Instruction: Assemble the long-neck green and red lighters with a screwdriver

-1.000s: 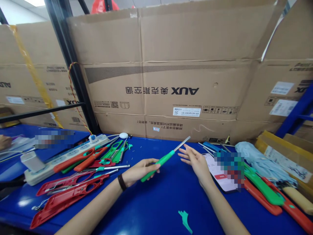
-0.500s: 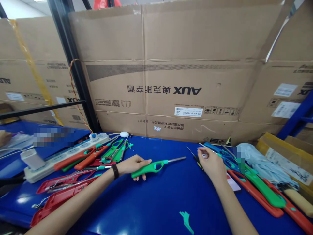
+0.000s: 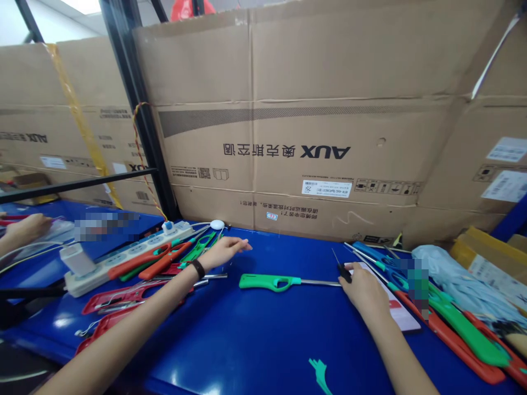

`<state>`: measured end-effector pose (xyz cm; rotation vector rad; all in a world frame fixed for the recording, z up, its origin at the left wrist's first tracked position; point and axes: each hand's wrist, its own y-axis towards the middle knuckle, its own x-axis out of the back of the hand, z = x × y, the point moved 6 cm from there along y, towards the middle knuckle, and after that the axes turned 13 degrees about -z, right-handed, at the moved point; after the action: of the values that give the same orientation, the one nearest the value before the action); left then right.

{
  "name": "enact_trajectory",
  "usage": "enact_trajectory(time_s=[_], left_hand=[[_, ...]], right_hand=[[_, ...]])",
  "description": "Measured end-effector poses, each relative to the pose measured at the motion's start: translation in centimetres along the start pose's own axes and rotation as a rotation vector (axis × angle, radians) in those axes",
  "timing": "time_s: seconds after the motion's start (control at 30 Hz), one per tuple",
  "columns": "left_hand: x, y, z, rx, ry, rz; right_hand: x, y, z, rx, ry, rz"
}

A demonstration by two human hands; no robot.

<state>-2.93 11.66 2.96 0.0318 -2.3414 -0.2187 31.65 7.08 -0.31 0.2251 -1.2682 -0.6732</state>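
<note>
A green long-necked lighter lies on the blue table, its metal tube pointing right toward my right hand. My right hand is closed around the dark handle of a thin-shafted screwdriver, its tip pointing up and away. Beneath that hand lies a white and red card or pad. My left hand is off the lighter, fingers stretched out to the right with nothing in them. It hovers by the opened green lighter casings at the back left. A loose turquoise plastic piece rests near the front.
To the left are a white power strip, orange-handled lighters and opened red casings. More lighters and a light-blue plastic bag lie right. A cardboard wall stands behind. Another person's hand shows far left.
My left hand has let go of the green lighter, which now lies on the table. My right hand has closed on the screwdriver. The view has shifted slightly.
</note>
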Motion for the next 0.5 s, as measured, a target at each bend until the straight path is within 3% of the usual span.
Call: enact_trajectory(time_s=[0.1, 0.17, 0.37, 0.5], left_hand=[[2.0, 2.3, 0.7, -0.010, 0.210, -0.177], [2.1, 3.3, 1.1, -0.007, 0.341, -0.231], [-0.7, 4.1, 2.0, 0.025, 0.564, -0.164], [-1.7, 3.8, 2.1, 0.048, 0.624, -0.131]], right_hand=[[0.8, 0.0, 0.4, -0.028, 0.015, -0.032], [1.9, 0.1, 0.9, -0.035, 0.052, -0.099], [6.7, -0.5, 2.7, 0.048, 0.380, -0.627], [8.0, -1.1, 3.2, 0.119, 0.464, -0.803]])
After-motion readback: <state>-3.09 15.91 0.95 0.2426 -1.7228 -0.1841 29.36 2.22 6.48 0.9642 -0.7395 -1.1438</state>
